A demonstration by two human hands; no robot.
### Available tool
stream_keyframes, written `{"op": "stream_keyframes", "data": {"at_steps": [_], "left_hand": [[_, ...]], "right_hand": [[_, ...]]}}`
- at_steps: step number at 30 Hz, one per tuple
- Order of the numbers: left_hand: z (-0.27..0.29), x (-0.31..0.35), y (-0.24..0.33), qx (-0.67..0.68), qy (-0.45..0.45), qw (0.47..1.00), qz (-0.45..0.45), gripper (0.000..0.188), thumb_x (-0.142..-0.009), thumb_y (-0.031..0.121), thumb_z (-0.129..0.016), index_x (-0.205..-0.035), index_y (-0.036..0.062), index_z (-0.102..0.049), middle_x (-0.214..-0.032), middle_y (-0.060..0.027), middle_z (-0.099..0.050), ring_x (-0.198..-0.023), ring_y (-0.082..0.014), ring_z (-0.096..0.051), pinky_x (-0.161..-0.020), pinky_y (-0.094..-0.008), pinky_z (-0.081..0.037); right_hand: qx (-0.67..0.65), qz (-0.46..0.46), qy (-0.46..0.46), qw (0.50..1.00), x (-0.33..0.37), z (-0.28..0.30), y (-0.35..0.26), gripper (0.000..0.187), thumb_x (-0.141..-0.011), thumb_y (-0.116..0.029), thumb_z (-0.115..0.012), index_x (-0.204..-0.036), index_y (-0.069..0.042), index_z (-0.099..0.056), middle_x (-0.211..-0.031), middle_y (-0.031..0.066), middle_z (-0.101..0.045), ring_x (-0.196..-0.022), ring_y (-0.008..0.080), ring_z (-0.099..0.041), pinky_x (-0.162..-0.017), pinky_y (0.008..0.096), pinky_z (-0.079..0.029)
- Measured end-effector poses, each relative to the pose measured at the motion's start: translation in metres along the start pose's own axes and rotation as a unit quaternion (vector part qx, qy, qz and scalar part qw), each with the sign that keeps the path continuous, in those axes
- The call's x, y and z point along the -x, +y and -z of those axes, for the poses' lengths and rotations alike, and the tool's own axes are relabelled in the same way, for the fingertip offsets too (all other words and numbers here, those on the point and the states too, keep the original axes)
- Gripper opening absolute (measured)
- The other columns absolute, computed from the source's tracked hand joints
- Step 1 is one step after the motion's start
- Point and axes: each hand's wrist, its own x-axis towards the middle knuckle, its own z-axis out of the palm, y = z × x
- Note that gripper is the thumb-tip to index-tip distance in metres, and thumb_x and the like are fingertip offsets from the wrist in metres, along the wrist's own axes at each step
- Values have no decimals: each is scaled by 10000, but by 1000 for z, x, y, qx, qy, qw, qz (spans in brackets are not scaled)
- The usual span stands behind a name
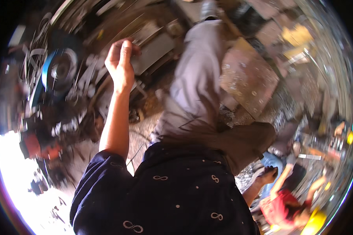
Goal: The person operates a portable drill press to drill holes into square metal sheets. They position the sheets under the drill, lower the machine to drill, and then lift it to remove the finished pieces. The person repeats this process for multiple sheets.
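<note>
My left hand (121, 62) is raised in front of me at the left, its fingers loosely curled and apart, and nothing shows in them. Just beyond it is a flat grey metal plate or box top (156, 51); I cannot tell that the hand touches it. Low at my right side, my right hand (267, 176) is in shadow with its fingers curled in. Whatever it may hold is hidden. My legs in grey trousers (198, 66) are between the hands, one stretched forward and the other bent to the right. Much of the picture is smeared by motion.
A dark machine with a blue-rimmed round wheel (60, 71) stands at the left among metal scraps. Below it is a red-orange part (39, 145). A square rusty plate (249, 78) lies on the floor. At lower right another person in a red shirt (280, 211) is close by.
</note>
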Motion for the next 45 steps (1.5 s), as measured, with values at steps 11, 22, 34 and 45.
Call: {"op": "stream_keyframes", "data": {"at_steps": [11,22,34,45], "left_hand": [[294,399,-172,-325,122,800,489,252,-1008,284,-725,-995,33,-734,-840,-72,-730,-719,-169,-684,-650,-331,-565],[249,420,-175,-407,-151,594,677,411,-923,444,-738,-1023,50,-800,-1091,-240,-765,-1088,-409,-727,-969,-470,-565],[222,363,-283,-382,-65,691,610,486,-908,455,-707,-1213,77,-728,-1160,-243,-743,-1125,-403,-708,-970,-469,-554],[328,357,-339,-474,39,619,626,496,-910,375,-663,-1341,132,-694,-1243,-224,-728,-1186,-403,-685,-995,-477,-544]], "right_hand": [[-12,216,-227,949,-66,-210,-199,265,-1051,-103,-568,-1247,53,-653,-985,151,-726,-762,206,-675,-656,310,-570],[95,210,-301,925,0,-273,-214,355,-1093,-188,-516,-1378,2,-610,-1091,128,-728,-883,190,-704,-786,310,-603],[148,165,-309,925,21,-291,-189,352,-1065,-180,-537,-1355,-11,-644,-1087,130,-729,-886,207,-695,-779,326,-582],[238,170,-344,892,8,-279,-164,413,-1038,-178,-600,-1392,34,-615,-977,77,-681,-768,160,-604,-652,319,-506]]}}
